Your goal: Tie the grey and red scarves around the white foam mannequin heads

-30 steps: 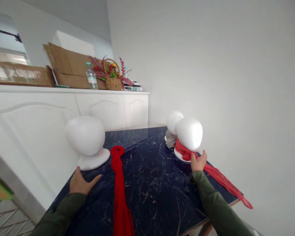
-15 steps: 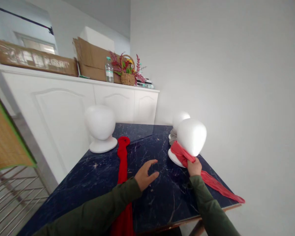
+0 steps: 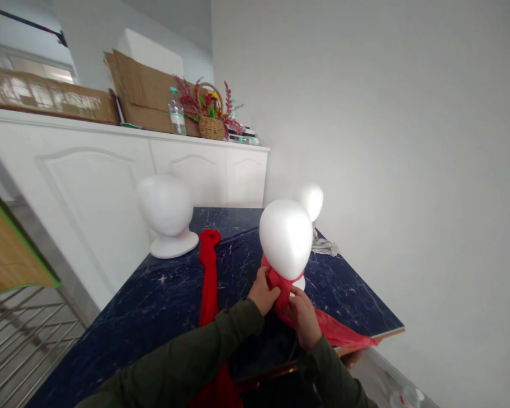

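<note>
A white mannequin head (image 3: 285,235) stands in front of me with a coral-red scarf (image 3: 280,288) around its neck. My left hand (image 3: 263,292) pinches the scarf at the front of the neck, thumb pointing right. Just right of it, my right hand (image 3: 305,317) has its fingers closed on the same scarf, lower down. One end of the scarf trails right across the table edge. Part of the head's round base shows behind the cloth; the rest is hidden.
A second white head (image 3: 165,205) stands at the left of the dark blue marbled table (image 3: 161,294). Beside it lies a long bright red scarf (image 3: 209,277). Behind the front head is another head (image 3: 313,202) with a grey cloth (image 3: 324,246). A metal rack (image 3: 29,334) is at lower left.
The front head with its scarf has moved left, nearer the table's middle. My left hand, empty before, has come right and taken hold of the scarf. My right hand has shifted left with it.
</note>
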Demonstrator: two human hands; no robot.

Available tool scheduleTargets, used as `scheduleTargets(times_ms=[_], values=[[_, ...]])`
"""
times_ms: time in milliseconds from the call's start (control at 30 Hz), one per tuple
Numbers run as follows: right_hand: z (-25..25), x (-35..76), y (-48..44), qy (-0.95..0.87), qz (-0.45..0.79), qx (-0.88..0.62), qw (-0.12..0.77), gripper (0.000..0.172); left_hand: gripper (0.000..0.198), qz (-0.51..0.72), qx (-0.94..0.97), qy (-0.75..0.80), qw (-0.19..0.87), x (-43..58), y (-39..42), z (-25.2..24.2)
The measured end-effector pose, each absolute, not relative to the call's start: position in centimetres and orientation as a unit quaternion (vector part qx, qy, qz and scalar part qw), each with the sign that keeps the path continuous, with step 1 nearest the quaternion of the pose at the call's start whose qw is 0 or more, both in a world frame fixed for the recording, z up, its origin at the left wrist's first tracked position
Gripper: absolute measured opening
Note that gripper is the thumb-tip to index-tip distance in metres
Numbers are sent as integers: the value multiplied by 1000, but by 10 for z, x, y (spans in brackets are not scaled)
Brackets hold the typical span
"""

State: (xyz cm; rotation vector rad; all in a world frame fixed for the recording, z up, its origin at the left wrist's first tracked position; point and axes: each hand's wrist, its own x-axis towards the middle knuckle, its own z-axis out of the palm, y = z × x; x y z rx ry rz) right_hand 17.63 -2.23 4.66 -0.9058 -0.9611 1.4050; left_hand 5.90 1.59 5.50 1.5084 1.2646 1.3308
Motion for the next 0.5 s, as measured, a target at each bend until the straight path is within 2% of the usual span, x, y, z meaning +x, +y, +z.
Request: scheduleTargets(times_ms=[100,200,267,300,367,400,500], values=[[42,178,-21,-282,675,-375,570,25,32,482,618,505,362,55,26,55],[43,181,-17,-213,725,-389,527,23,18,468,603,513,392,52,32,50],[43,183,-13,-211,758,-383,485,25,20,466,609,500,402,50,31,46],[43,184,-10,-222,760,-384,474,26,28,461,623,493,395,50,29,45],[41,184,-3,-242,733,-411,486,24,43,439,661,483,370,48,25,43],[39,183,0,-239,710,-429,505,21,43,429,676,478,361,46,24,43],[33,181,8,-193,646,-456,582,14,22,425,682,475,358,36,30,45]])
